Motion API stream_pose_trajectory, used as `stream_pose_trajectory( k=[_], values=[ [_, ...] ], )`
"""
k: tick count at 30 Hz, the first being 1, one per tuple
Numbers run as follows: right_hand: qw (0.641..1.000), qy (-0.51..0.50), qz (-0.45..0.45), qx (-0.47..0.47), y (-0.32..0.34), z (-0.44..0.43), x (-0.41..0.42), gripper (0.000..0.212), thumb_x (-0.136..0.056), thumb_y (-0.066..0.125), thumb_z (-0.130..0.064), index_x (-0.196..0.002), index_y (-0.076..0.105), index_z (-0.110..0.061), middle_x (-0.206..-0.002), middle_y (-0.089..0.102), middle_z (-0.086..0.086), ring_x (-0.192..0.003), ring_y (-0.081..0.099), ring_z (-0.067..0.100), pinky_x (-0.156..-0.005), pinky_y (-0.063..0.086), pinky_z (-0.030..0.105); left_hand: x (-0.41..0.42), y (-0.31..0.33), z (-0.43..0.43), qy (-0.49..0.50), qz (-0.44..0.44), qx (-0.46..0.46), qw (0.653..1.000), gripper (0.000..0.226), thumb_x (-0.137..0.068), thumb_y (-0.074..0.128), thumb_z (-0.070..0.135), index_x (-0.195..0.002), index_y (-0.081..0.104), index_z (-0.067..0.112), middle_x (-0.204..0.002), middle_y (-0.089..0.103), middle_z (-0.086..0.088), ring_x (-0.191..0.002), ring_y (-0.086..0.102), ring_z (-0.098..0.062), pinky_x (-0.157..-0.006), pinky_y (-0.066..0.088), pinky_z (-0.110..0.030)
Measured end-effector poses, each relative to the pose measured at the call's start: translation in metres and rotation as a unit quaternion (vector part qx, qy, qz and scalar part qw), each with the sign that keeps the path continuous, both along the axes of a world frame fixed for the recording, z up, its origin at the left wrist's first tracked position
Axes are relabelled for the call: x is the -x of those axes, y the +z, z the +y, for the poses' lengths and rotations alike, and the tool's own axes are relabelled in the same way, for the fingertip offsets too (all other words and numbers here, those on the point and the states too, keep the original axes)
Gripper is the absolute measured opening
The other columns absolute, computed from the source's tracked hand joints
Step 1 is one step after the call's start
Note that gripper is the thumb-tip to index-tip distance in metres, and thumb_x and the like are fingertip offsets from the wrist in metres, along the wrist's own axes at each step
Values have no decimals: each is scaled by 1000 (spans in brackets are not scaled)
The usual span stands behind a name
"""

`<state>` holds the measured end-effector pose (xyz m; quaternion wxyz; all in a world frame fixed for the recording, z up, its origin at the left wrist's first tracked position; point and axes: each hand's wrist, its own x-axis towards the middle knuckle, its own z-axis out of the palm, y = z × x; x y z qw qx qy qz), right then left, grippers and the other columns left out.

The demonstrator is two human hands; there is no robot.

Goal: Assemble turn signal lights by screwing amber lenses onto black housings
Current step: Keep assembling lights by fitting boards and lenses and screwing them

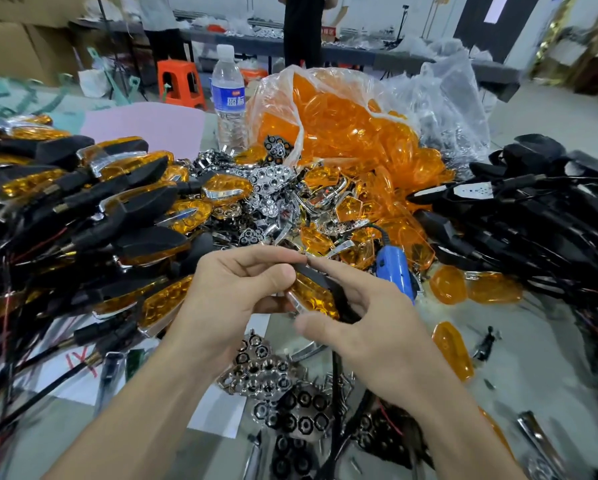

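left hand | right hand | both grip one turn signal light

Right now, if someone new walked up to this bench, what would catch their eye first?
The clear bag spilling amber lenses behind centre draws the eye first. In front of it, the left hand and right hand hold one light between them. Finished lights are heaped at left, black housings at right.
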<state>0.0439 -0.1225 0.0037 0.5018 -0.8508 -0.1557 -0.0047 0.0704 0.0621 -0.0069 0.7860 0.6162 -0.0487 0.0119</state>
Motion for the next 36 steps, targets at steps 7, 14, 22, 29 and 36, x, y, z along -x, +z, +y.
stream_pose_trajectory(
  k=[7, 14, 22, 29, 36],
  values=[
    [999, -21, 18, -46, -10, 10, 1, 16, -98, 59, -52, -102, 71, -42, -69, 61, -6, -73, 61, 32, -68, 55, 56, -2, 0, 0, 29, -41, -63, 997, 26, -70, 80, 24, -96, 83, 22, -95, 81, -6, -84, 78, -18, -69, 60, -22],
    [991, -20, 20, -131, -8, 12, 3, 38, -92, 54, -64, -111, 73, -37, -67, 60, 5, -57, 51, 13, -53, 46, 46, 1, 5, -8, -150, 50, 37, 987, 39, -98, 54, 31, -115, 75, 4, -124, 70, -24, -107, 71, -34, -83, 61, -38],
    [992, -15, -1, -124, -5, 13, 6, 21, -96, 55, -59, -110, 70, -58, -70, 63, -10, -62, 52, 3, -60, 56, 44, 4, 8, -15, -133, 37, 87, 987, 29, -98, 59, 26, -104, 72, 1, -122, 73, -20, -105, 71, -31, -79, 60, -34],
    [993, -21, 1, -112, -3, 12, 7, 22, -89, 63, -63, -108, 70, -54, -73, 66, -1, -59, 57, 20, -53, 51, 39, 4, 9, -11, -119, -22, 4, 993, 24, -90, 63, 35, -93, 79, 18, -134, 70, 7, -130, 62, -13, -103, 50, -36],
    [992, 30, 29, -118, -6, 14, 6, 28, -86, 64, -67, -102, 67, -45, -74, 64, 0, -63, 53, 7, -57, 44, 23, 4, 0, -9, -145, -28, -9, 989, 41, -93, 56, 47, -108, 78, 16, -139, 67, 7, -131, 61, -12, -107, 52, -52]
  ],
)
